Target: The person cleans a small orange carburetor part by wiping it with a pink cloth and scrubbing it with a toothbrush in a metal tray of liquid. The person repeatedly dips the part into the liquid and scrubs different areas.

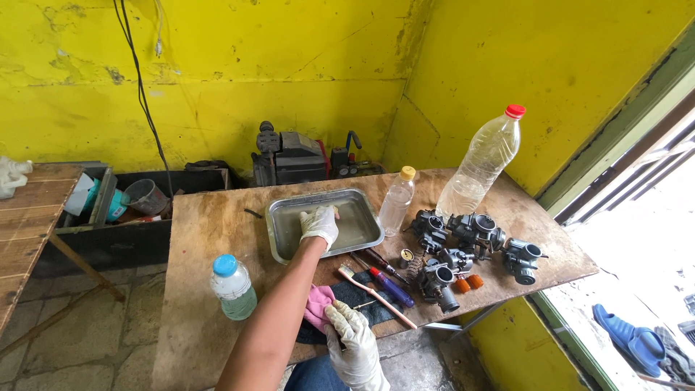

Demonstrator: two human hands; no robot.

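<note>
My left hand (319, 223), in a white glove, reaches into a shallow metal tray (281, 217) of cloudy liquid on the wooden table (203, 304). Its fingers curl down into the liquid, and whatever is under them is hidden. My right hand (352, 340), also gloved, is at the table's near edge and pinches a pink cloth (317, 304) that lies on a dark rag (356, 295). A toothbrush (373, 292) and a blue-and-red screwdriver (391, 286) lie just right of the cloth.
Several dark carburetors (463, 242) sit at the table's right, with two orange caps (468, 284). A big clear bottle with a red cap (481, 165), a small yellow-capped bottle (397, 203) and a blue-capped bottle of green liquid (232, 287) stand about. A black machine (293, 158) and a parts box (116, 199) are behind.
</note>
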